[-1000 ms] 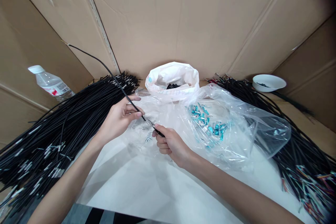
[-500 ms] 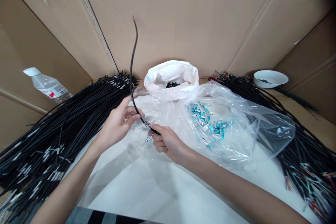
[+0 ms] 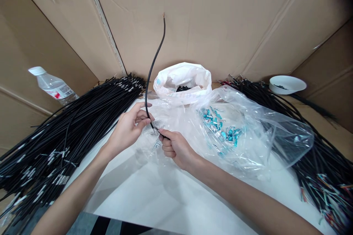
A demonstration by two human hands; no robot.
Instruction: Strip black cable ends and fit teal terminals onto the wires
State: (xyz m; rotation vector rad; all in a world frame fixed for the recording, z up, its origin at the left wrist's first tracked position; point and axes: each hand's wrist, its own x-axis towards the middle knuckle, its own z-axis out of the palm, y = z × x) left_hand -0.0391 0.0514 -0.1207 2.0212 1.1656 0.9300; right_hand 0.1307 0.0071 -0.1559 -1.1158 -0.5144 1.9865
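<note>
A short black cable (image 3: 151, 71) curves upward from between my hands, its far end showing bare copper-coloured strands. My left hand (image 3: 131, 126) pinches it near the lower end between thumb and fingers. Right beside it, my right hand (image 3: 175, 145) is closed, thumb and forefinger pinching a small black piece at the cable's lower end. Something silvery shows where the cable meets that piece, too small to make out. Under both hands lies a clear plastic bag (image 3: 184, 117), with several blue-and-silver connector pieces (image 3: 233, 134) in it to the right.
Bundles of black cables lie left (image 3: 91, 117) and right (image 3: 289, 117). A white bag (image 3: 162, 84) holding small black parts stands at the back. A plastic bottle (image 3: 56, 88) leans at left; a white bowl (image 3: 295, 82) sits back right. Cardboard walls surround the white table surface (image 3: 132, 198).
The cable's free end has swung to the right. Both hands keep their grips close together, and the whole view has shifted slightly.
</note>
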